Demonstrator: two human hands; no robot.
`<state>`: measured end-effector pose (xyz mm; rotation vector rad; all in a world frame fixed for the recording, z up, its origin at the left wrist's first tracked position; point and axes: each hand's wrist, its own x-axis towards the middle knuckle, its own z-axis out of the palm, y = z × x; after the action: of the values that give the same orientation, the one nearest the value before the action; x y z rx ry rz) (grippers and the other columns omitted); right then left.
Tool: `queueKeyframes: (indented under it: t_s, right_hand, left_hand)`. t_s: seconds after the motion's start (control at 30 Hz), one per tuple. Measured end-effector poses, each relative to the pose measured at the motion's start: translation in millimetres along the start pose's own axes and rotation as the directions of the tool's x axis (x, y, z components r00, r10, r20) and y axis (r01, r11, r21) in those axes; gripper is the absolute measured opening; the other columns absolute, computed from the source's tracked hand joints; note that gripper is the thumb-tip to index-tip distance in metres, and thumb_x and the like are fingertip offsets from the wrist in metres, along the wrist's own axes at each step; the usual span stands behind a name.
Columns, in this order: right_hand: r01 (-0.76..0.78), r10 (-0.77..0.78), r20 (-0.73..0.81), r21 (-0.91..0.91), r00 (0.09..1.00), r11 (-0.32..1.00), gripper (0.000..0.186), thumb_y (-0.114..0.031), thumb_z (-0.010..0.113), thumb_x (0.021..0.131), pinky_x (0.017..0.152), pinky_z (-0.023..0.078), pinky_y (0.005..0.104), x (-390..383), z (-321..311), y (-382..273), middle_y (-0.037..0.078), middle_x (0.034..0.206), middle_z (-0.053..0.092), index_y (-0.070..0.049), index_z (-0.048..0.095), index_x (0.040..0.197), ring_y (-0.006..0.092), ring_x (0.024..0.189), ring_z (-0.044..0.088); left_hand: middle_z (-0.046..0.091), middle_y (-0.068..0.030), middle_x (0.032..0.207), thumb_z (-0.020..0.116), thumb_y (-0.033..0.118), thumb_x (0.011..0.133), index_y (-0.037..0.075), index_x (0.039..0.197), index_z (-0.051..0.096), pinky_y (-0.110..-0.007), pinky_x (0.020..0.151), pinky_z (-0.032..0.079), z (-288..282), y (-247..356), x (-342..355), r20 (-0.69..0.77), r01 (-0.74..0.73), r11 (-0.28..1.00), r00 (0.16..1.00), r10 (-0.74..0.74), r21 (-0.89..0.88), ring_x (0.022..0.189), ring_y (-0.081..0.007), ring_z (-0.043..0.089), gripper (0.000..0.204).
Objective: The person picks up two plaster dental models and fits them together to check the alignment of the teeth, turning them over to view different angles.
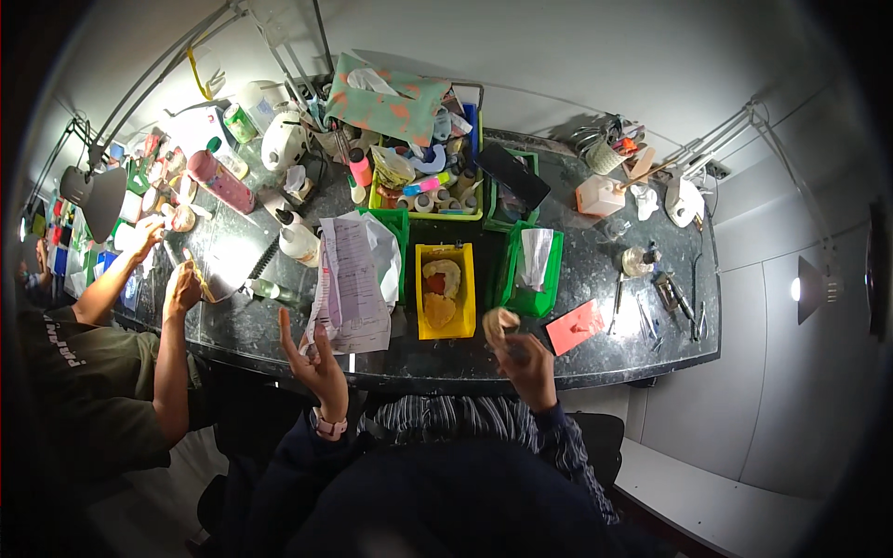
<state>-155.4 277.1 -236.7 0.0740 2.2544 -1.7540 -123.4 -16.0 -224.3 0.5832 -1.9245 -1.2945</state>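
Observation:
My left hand is raised at the table's front edge, its fingers spread and nothing in them. It is beside the front end of some printed sheets of paper. My right hand is raised in front of a green bin, thumb and fingers curled around a small tan curved piece, blurred, its exact kind unclear. Between the hands stands a yellow bin. Inside it lie a cream horseshoe-shaped dental cast with red in its middle and a yellowish cast piece.
A red sheet lies right of the green bin. Farther right are slim hand tools and a small bottle. A crowded bin of bottles stands at the back. On the left, a co-worker's hands work under a lamp.

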Motion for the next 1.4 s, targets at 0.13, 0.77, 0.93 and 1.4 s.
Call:
queueKeyframes:
  t_s: [0.13, 0.77, 0.93, 1.4]
  right_hand:
    - [0.067, -0.200, -0.182, -0.556, 0.963, 0.828, 0.022, -0.014, 0.065, 0.074, 0.053, 0.046, 0.0312, -14, -16, 57, 0.006, 0.084, 0.060, -0.006, 0.059, 0.094, 0.0212, 0.060, 0.061]
    - [0.563, -0.333, 0.501, -0.817, 0.799, 0.122, 0.013, -0.014, 0.055, 0.074, 0.063, 0.048, 0.0311, 74, 99, 43, 0.004, 0.091, 0.059, -0.007, 0.065, 0.079, 0.0202, 0.096, 0.052]
    - [0.528, -0.294, 0.473, -0.837, 0.831, 0.146, 0.013, -0.013, 0.055, 0.074, 0.060, 0.049, 0.0323, 81, 107, 41, 0.010, 0.094, 0.060, -0.009, 0.067, 0.075, 0.0223, 0.085, 0.059]
    - [-0.153, 0.154, 0.000, 0.140, 0.988, 0.978, 0.021, -0.016, 0.053, 0.088, 0.042, 0.045, 0.0274, 25, 54, -48, 0.011, 0.071, 0.058, 0.004, 0.054, 0.092, 0.0142, 0.050, 0.057]
  left_hand:
    - [0.036, -0.0095, 0.138, 0.053, 0.010, 0.088, 0.000, 0.133, 0.035, -0.025, 0.083, 0.041, 11, 15, -2, 0.022, 0.044, 0.999, 0.999, -0.044, 0.012, 0.107, -0.0131, 0.047, 0.049]
    - [0.036, -0.0088, 0.137, 0.053, 0.011, 0.088, 0.000, 0.133, 0.034, -0.022, 0.078, 0.039, 7, 36, 0, 0.022, 0.103, 0.993, 0.995, -0.102, -0.052, 0.106, -0.0119, 0.046, 0.050]
    - [0.036, -0.0085, 0.138, 0.053, 0.011, 0.087, 0.000, 0.133, 0.035, -0.020, 0.075, 0.039, -8, 24, -5, 0.006, 0.124, 0.992, 0.992, -0.124, -0.023, 0.104, -0.0105, 0.046, 0.050]
    - [0.041, -0.0109, 0.135, 0.054, 0.007, 0.086, -0.002, 0.131, 0.035, -0.016, 0.047, 0.028, -15, 19, -5, 0.005, -0.014, 1.000, 1.000, 0.014, -0.020, 0.064, -0.0020, 0.043, 0.050]
